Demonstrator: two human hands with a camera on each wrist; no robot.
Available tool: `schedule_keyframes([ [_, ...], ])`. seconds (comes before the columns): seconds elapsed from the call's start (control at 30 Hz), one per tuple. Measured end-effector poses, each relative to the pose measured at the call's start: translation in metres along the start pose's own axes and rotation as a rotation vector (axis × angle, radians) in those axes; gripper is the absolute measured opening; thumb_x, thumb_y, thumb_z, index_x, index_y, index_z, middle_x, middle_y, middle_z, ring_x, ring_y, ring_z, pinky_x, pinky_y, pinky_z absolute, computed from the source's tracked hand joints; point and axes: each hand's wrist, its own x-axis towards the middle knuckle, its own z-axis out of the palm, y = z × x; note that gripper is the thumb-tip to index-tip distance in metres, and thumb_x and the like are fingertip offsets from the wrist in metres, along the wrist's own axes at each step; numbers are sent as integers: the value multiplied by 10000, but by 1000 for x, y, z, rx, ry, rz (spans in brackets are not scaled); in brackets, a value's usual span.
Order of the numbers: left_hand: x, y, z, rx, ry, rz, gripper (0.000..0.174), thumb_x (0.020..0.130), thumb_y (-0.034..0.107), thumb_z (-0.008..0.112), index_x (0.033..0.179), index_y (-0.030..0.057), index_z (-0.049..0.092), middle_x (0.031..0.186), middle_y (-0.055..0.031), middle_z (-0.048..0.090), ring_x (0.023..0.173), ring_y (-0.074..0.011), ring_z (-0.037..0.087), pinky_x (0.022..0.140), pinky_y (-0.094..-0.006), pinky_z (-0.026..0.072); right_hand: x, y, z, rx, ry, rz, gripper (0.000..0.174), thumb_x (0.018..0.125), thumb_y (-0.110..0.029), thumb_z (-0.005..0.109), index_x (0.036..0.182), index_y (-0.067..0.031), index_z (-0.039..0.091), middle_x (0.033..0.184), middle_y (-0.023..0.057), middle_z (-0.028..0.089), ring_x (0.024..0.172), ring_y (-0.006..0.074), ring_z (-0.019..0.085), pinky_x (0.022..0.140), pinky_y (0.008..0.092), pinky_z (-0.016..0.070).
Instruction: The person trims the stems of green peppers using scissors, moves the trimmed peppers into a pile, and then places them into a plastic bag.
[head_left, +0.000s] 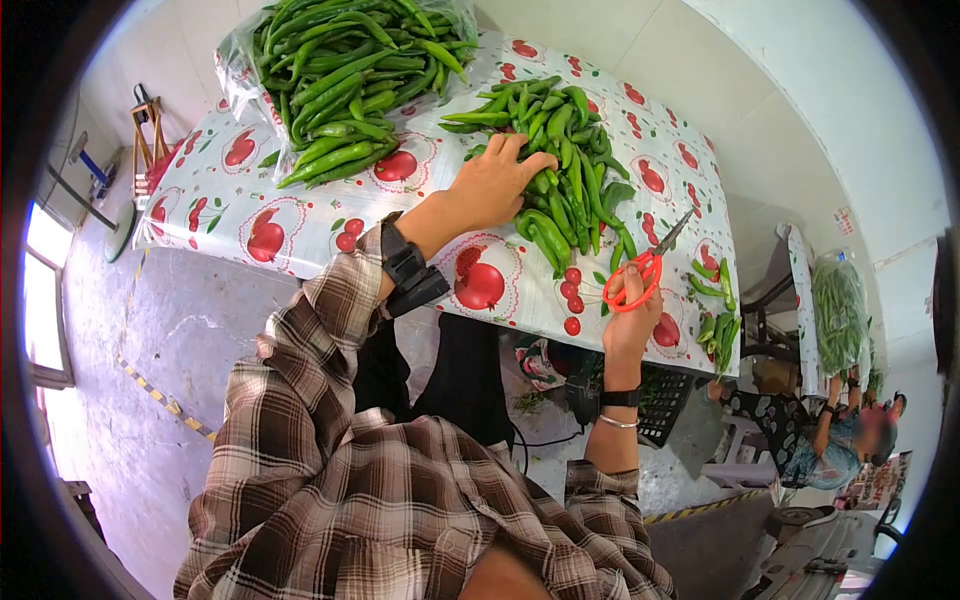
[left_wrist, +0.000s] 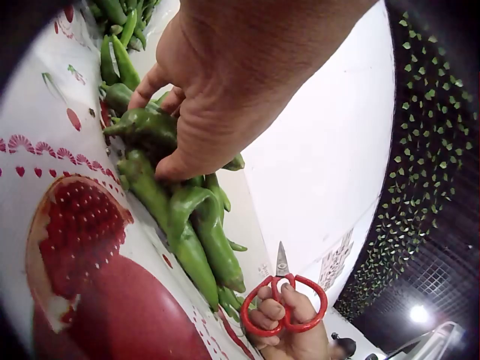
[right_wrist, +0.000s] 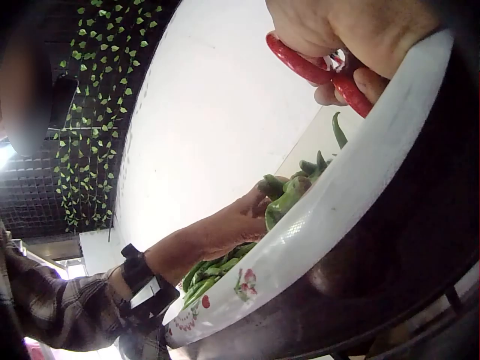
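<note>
My left hand (head_left: 490, 187) reaches into the near left side of a loose pile of green peppers (head_left: 570, 200) on the table. In the left wrist view its thumb and fingers close around a dark green pepper (left_wrist: 148, 129); part of that pepper is hidden behind the hand. At the pile's right, my right hand (head_left: 632, 312) holds red-handled scissors (head_left: 652, 264) by the loops, blades pointing up and away over the table. The left wrist view shows the scissors' blades together. A smaller group of green peppers (head_left: 718, 335) lies at the table's right end.
A large clear bag (head_left: 240, 85) full of green peppers stands at the table's back left. The table has a fruit-print cloth (head_left: 330, 215). Below its front edge is a black crate (head_left: 665, 405). Another person (head_left: 825, 450) sits at the far right near a bag of green vegetables (head_left: 838, 310).
</note>
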Motion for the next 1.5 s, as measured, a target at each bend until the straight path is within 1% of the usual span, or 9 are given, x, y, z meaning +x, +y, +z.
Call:
schedule_keyframes([
  [0.53, -2, 3, 1, -27, 27, -22, 620, 676, 26, 659, 1227, 230, 460, 1158, -172, 432, 1100, -363, 439, 856, -426, 483, 0, 3, -3, 22, -12, 19, 123, 907, -145, 555, 889, -25, 535, 608, 29, 503, 527, 84, 417, 495, 235, 351],
  [0.8, -3, 2, 3, -44, 52, -24, 614, 676, 23, 655, 1218, 236, 461, 1183, -181, 424, 1108, -374, 430, 868, -431, 477, 0, 4, -1, -8, -6, 22, 95, 906, -110, 528, 900, -15, 536, 601, 19, 483, 520, 68, 393, 493, 223, 328],
  [1.1, -6, 4, 4, -63, 79, -36, 585, 692, 28, 645, 1206, 246, 468, 1207, -178, 420, 1130, -375, 422, 884, -436, 466, -1, 3, 0, -23, -14, 23, 102, 897, -111, 539, 908, -10, 534, 587, 14, 468, 510, 66, 379, 485, 219, 310],
  [1.5, -8, 5, 4, -74, 110, -33, 572, 685, 12, 626, 1190, 237, 478, 1203, -173, 424, 1130, -379, 421, 907, -436, 453, -2, 2, 1, -25, -21, 18, 109, 901, -106, 546, 935, -3, 537, 601, 13, 470, 517, 65, 389, 493, 224, 340],
])
